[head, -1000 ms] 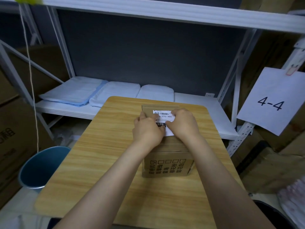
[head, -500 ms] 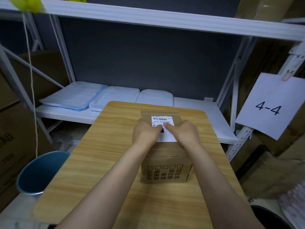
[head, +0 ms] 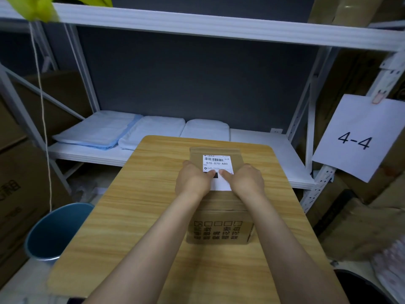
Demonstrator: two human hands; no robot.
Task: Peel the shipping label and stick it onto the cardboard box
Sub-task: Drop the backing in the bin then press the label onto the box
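A brown cardboard box (head: 219, 218) on a wooden tabletop (head: 140, 207), near the far edge. White shipping label (head: 217, 170) flat on top of the box, with a barcode and "070-070-A80" printed on it. Left hand (head: 194, 183) on the left side of the box top, thumb pressing down on the label's lower left part. Right hand (head: 246, 181) on the right side, thumb pressing down on the label too, thumb tips close together. Both hands curled loosely over the box edges, not pinching or lifting anything, just pushing flat. Black squares and printed words on the near side of the box. Behind the tabletop, a white shelf (head: 263, 139) with folded white and blue cloths (head: 122, 132). A blue bin (head: 54, 231) on the floor to the left. A white paper sign (head: 359, 137) reading "4-4" hanging on the right.
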